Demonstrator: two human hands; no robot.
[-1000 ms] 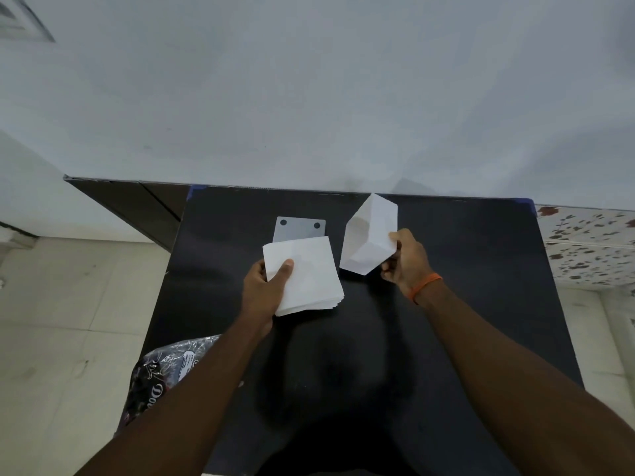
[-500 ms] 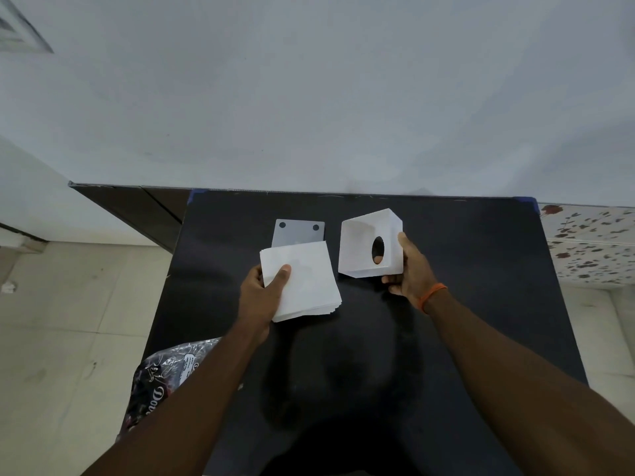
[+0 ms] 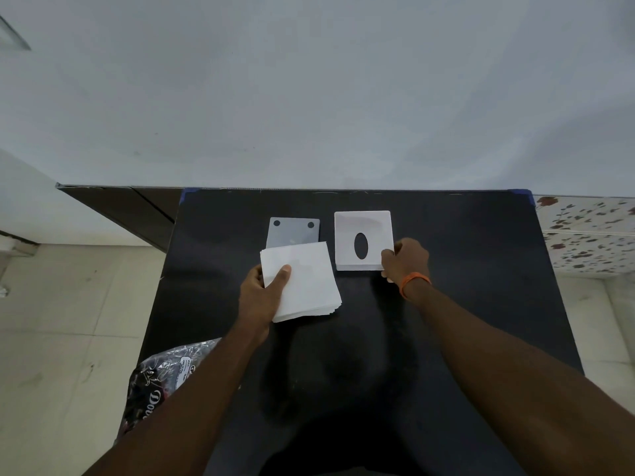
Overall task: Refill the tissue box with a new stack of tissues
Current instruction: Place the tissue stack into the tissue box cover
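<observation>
A white square tissue box (image 3: 363,240) lies flat on the black table (image 3: 464,269), its open side up so the oval slot shows through its floor. My right hand (image 3: 405,261), with an orange wristband, grips the box at its near right corner. A stack of white tissues (image 3: 304,281) is held just above the table to the left of the box, with my left hand (image 3: 264,292) shut on its left edge, thumb on top. A grey square lid plate (image 3: 293,232) with two dark dots lies behind the stack, partly covered by it.
A crinkled dark plastic packet (image 3: 161,379) with white lettering hangs at the table's near left edge. A pale wall rises right behind the table. Tiled floor lies to the left, and a speckled surface (image 3: 587,231) stands to the right.
My right hand has turned the box from tilted upright to lying flat on the table with its open side up. The tissue stack in my left hand has barely moved.
</observation>
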